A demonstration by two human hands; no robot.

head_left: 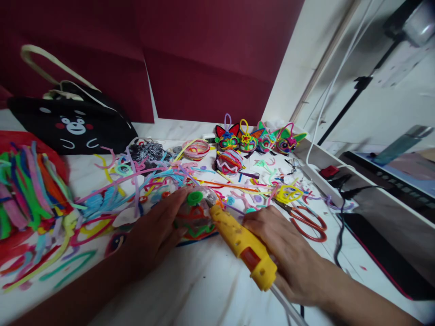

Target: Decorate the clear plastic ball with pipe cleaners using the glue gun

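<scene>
My right hand (pixel 283 246) is closed around a yellow hot glue gun (pixel 238 235), with a clear glue stick (pixel 285 302) coming out of its rear end. The gun's nozzle points at a half-made ornament (pixel 195 222), a rounded clear piece with a green coiled disc and orange and green pipe cleaners on it. My left hand (pixel 163 222) grips the ornament from its left side, fingers bent against it. Whether the nozzle touches the surface is too blurred to tell.
Loose pipe cleaners (pixel 105 190) cover much of the white table, with a thick bundle (pixel 30 185) at left. Orange-handled scissors (pixel 309 222) lie right. Finished animal-face ornaments (pixel 248 140) and a striped ball (pixel 229 162) stand behind. A black bag (pixel 71 122) and a black phone-like slab (pixel 377 258) flank the area.
</scene>
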